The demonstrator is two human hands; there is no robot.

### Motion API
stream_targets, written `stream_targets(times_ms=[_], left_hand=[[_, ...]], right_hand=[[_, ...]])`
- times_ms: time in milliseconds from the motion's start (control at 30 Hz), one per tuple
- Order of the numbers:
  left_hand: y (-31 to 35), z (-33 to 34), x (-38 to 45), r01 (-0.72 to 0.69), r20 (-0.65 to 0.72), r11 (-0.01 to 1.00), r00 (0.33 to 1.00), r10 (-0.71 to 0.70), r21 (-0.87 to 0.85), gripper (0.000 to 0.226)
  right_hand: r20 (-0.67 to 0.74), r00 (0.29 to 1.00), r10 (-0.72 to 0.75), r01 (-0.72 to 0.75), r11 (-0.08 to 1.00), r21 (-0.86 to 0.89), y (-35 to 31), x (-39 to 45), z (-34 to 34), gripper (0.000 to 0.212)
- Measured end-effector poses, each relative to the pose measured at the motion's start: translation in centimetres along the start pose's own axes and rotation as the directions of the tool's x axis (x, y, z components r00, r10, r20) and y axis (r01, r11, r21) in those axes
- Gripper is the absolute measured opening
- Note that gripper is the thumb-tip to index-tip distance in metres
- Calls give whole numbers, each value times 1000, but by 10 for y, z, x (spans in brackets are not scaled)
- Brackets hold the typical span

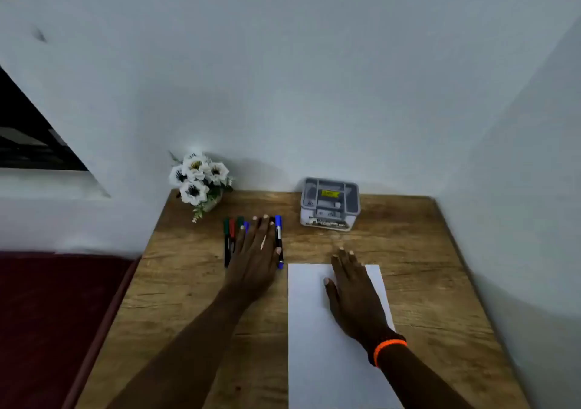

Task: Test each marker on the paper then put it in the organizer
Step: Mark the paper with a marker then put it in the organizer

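Note:
Several markers lie side by side on the wooden table, with green, red, blue and black caps pointing away from me. My left hand rests flat on top of them, fingers straight, and hides the middle ones. A blue-capped marker shows at the right edge of the row. A white sheet of paper lies at the front centre. My right hand lies flat on the paper's far part, fingers straight. The grey plastic organizer with several compartments stands at the back, beyond the paper.
A small pot of white artificial flowers stands at the back left corner. Pale walls close the table at the back and right. A dark red cushion surface lies left of the table.

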State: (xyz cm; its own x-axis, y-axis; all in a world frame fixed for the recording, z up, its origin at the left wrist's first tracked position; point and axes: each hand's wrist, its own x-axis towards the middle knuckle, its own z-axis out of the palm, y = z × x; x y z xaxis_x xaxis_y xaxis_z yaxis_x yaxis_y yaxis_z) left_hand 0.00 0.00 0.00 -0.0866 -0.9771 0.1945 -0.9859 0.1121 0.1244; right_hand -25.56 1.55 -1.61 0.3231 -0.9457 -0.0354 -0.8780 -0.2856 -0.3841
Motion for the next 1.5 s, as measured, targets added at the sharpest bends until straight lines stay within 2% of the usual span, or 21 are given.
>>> stream_targets(times_ms=[33,200,367,500,600,767,933,1067,1200,1500], left_hand=[[3,6,-3,-4,36,1000,999,3,9,58],[12,27,-16,-8,34,1000,999,8,-10,56],[7,34,-21,-20,3,998,1000,19,66,55],[7,42,-23,-26,-75,997,997,32,76,57],[6,47,-26,-32,-135,998,990,39,56,60],[6,49,-23,-28,-158,999,987,22,-34,73],[6,46,-24,-38,-215,999,976,33,-17,61],[13,42,-26,3,-253,997,967,17,76,53],[15,42,-28,12,-334,990,942,36,141,37],[28,30,-38,44,-363,981,931,29,191,35]], right_hand=[[37,999,-1,1,1000,-5,2,0,7,78],[13,997,-72,73,992,-105,11,7,35,70],[-104,988,-110,97,988,-120,20,8,40,71],[-155,976,-156,129,977,-167,23,10,41,70],[-128,977,-169,143,971,-190,25,11,41,77],[-61,986,-154,139,969,-204,20,14,33,92],[-55,990,-130,115,970,-215,16,16,31,66],[-64,989,-136,120,970,-211,17,16,31,65],[-76,984,-158,140,969,-204,20,18,31,64],[-98,980,-171,148,967,-206,21,22,34,64]])
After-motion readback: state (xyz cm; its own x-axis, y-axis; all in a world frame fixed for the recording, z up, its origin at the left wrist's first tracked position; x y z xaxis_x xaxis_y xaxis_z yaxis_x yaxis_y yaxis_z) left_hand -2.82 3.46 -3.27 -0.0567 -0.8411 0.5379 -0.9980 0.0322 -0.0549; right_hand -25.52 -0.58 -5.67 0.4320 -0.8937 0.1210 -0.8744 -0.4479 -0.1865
